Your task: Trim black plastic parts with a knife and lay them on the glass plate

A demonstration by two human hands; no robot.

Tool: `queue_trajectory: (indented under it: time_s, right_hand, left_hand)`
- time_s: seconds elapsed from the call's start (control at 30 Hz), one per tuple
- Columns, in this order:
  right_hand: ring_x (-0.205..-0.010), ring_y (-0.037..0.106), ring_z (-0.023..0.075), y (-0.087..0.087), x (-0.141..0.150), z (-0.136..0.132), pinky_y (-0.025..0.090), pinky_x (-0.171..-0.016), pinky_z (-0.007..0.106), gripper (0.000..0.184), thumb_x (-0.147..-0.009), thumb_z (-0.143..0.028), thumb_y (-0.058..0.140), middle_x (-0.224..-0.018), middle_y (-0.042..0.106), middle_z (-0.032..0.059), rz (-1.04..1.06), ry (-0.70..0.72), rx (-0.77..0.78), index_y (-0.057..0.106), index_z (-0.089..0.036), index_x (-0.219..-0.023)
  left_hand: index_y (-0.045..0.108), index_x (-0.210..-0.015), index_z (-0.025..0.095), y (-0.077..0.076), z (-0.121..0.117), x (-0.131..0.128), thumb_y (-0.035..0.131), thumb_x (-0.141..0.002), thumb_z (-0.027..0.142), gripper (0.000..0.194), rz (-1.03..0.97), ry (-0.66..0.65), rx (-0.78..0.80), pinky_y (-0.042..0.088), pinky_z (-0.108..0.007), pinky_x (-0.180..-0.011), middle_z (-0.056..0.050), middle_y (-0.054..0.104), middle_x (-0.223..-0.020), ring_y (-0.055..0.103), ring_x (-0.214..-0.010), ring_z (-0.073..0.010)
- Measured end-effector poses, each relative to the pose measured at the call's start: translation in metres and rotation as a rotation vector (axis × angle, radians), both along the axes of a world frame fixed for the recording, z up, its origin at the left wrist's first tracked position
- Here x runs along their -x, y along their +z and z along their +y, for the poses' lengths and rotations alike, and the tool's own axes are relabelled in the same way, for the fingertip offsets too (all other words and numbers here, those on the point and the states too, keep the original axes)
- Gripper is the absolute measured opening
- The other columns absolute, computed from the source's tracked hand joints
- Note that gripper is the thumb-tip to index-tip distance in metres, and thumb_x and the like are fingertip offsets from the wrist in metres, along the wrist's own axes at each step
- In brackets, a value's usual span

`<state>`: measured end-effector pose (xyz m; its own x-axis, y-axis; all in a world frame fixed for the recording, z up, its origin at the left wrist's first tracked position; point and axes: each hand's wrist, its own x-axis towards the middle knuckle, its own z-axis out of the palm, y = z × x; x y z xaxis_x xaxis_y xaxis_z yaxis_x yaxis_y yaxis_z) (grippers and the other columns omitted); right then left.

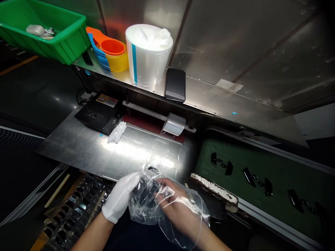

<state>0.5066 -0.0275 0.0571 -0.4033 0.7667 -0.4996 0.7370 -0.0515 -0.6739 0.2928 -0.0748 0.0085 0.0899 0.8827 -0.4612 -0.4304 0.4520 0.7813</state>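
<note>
Gripping a clear bag [143,215] of dark parts [144,191] at the worktop's [138,148] near edge, the gloved left hand [121,195] sits opposite the bare right hand [174,204], seen through the bag; whether that one clasps anything I cannot tell. A white glove [117,132] lies beside a black box [98,115].

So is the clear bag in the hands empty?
No, the bag has things in it: dark pieces show through the plastic. How full, I can't tell.
</note>
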Motion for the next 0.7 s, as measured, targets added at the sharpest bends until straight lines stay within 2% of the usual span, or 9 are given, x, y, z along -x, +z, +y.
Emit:
queue_trajectory:
  time_s: [0.07, 0.2, 0.3, 0.37, 0.43, 0.53, 0.63, 0.7]
  right_hand:
    - [-0.094, 0.07, 0.0284, -0.001, -0.001, 0.0, 0.057, -0.084, 0.044, 0.035, -0.1, -0.047, 0.057, -0.11, 0.072, 0.0094, 0.004, 0.001, 0.027, 0.066, -0.027, -0.127]
    - [-0.083, 0.07, 0.0264, -0.002, -0.003, -0.002, 0.057, -0.072, 0.039, 0.05, -0.1, -0.058, 0.055, -0.099, 0.072, 0.0064, 0.037, -0.002, 0.188, 0.054, -0.029, -0.142]
    - [-0.082, 0.07, 0.0242, -0.001, -0.002, -0.003, 0.056, -0.071, 0.035, 0.06, -0.098, -0.051, 0.061, -0.094, 0.071, 0.0028, 0.07, -0.007, 0.217, 0.044, -0.029, -0.151]
    - [-0.08, 0.069, 0.0237, -0.001, -0.003, -0.003, 0.056, -0.069, 0.034, 0.062, -0.096, -0.045, 0.064, -0.091, 0.071, 0.0023, 0.055, -0.015, 0.189, 0.046, -0.028, -0.153]
    - [-0.078, 0.069, 0.0241, -0.004, -0.006, -0.003, 0.056, -0.069, 0.036, 0.055, -0.096, -0.046, 0.063, -0.09, 0.072, 0.0039, 0.037, -0.023, 0.177, 0.056, -0.025, -0.147]
    - [-0.083, 0.073, 0.0266, -0.01, -0.012, -0.003, 0.059, -0.074, 0.04, 0.05, -0.1, -0.05, 0.059, -0.099, 0.077, 0.0084, 0.025, -0.024, 0.187, 0.062, -0.024, -0.142]
    - [-0.103, 0.074, 0.0337, -0.011, -0.015, -0.002, 0.059, -0.089, 0.05, 0.053, -0.099, -0.052, 0.059, -0.119, 0.076, 0.0133, 0.011, -0.01, 0.185, 0.061, -0.025, -0.145]
    - [-0.118, 0.069, 0.0372, -0.009, -0.015, -0.002, 0.055, -0.101, 0.056, 0.054, -0.099, -0.053, 0.06, -0.131, 0.072, 0.0138, 0.016, 0.024, 0.169, 0.061, -0.025, -0.145]
  left_hand:
    - [0.076, -0.122, 0.029, 0.002, 0.001, 0.001, 0.054, -0.104, 0.045, 0.033, 0.044, -0.023, 0.002, 0.057, -0.048, -0.096, -0.007, 0.076, -0.12, 0.07, -0.104, -0.0308]
    - [0.079, -0.111, 0.028, 0.006, 0.005, 0.004, 0.058, -0.101, 0.049, 0.032, 0.169, -0.054, 0.013, 0.057, -0.044, -0.088, -0.007, 0.077, -0.111, 0.069, -0.101, -0.0311]
    - [0.08, -0.101, 0.026, 0.005, 0.006, 0.005, 0.062, -0.098, 0.05, 0.03, 0.27, -0.042, 0.023, 0.056, -0.042, -0.081, -0.007, 0.076, -0.098, 0.068, -0.093, -0.0299]
    - [0.079, -0.097, 0.026, 0.002, 0.007, 0.005, 0.06, -0.099, 0.049, 0.03, 0.327, -0.009, 0.034, 0.055, -0.042, -0.08, -0.006, 0.074, -0.092, 0.067, -0.088, -0.0282]
    - [0.077, -0.093, 0.025, 0.001, 0.008, 0.006, 0.057, -0.101, 0.047, 0.032, 0.373, 0.029, 0.055, 0.054, -0.041, -0.078, -0.005, 0.073, -0.088, 0.066, -0.082, -0.0264]
    - [0.074, -0.097, 0.023, 0.002, 0.01, 0.008, 0.05, -0.103, 0.05, 0.036, 0.386, 0.041, 0.063, 0.056, -0.042, -0.079, -0.007, 0.074, -0.093, 0.066, -0.082, -0.0258]
    - [0.074, -0.107, 0.023, 0.006, 0.016, 0.007, 0.055, -0.1, 0.055, 0.037, 0.36, -0.045, 0.017, 0.056, -0.044, -0.087, -0.008, 0.075, -0.105, 0.068, -0.093, -0.0275]
    - [0.076, -0.097, 0.023, 0.009, 0.021, 0.004, 0.062, -0.097, 0.053, 0.033, 0.358, -0.106, -0.004, 0.056, -0.041, -0.083, -0.006, 0.075, -0.097, 0.067, -0.09, -0.0276]
